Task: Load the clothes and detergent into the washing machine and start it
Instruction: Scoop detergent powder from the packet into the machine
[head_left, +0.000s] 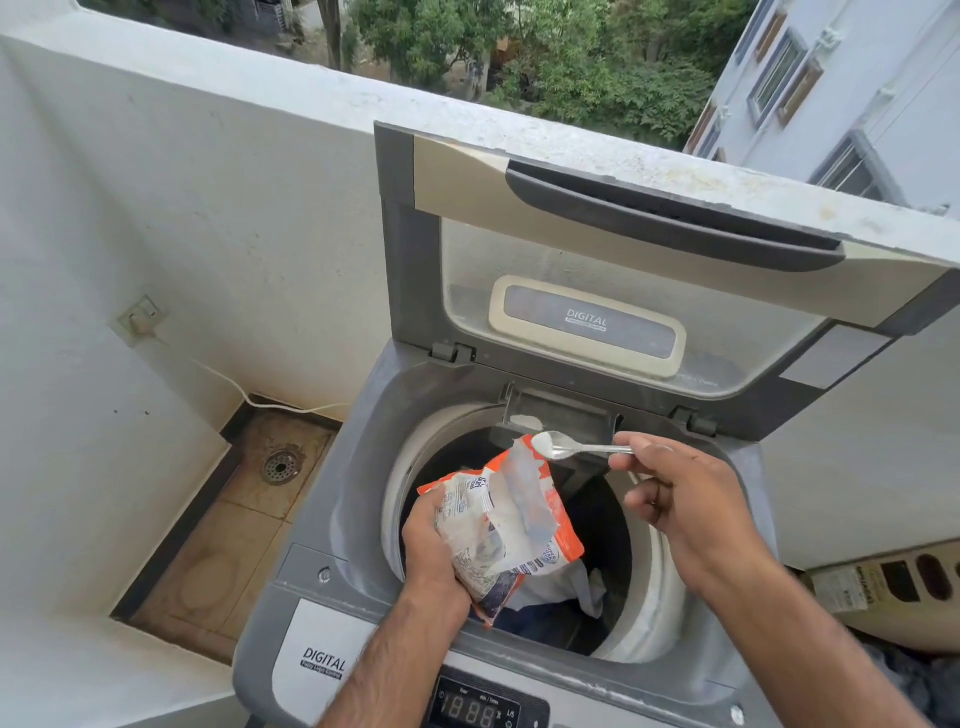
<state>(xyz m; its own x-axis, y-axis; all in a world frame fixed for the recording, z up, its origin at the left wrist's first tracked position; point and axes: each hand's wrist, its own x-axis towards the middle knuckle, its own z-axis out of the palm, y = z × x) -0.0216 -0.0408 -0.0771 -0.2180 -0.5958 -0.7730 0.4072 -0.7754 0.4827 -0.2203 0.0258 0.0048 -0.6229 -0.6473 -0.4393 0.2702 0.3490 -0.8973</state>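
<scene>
Standing against a white balcony wall (197, 171), grey top-loading washing machine (332, 525), trees and a neighbouring building visible beyond the parapet. Raised upright at the back, hinged lid (613, 270) with clear window and a plate reading DIGITAL. Open below it, round drum (654, 587) with pale inner rim, dark inside, holding clothes (561, 592): white fabric over something dark blue near the front edge. Lit along the front, control panel (485, 706) showing 1888. Set into the back rim of the tub opening, detergent tray (561, 415), open, with a small heap of white powder in its left corner. Sunk in the stained tiled floor to the left, round floor drain (280, 466); running along the wall base, white cable from a wall socket (139, 320). Lying at far right, partly cut off, cream-coloured object with dark slots; cannot tell what.

Reaching in from below, left hand (431, 551), fingers curled tight around the lower part of an orange and white detergent packet (509, 525), torn mouth up, held over the drum's front half. Coming from the right, right hand (675, 499), thumb and forefinger pinched on the handle end of a metal spoon (571, 448), other fingers loosely folded. Heaped in the spoon bowl, white powder, hovering just above the packet's torn edge and just in front of the tray, touching neither.
</scene>
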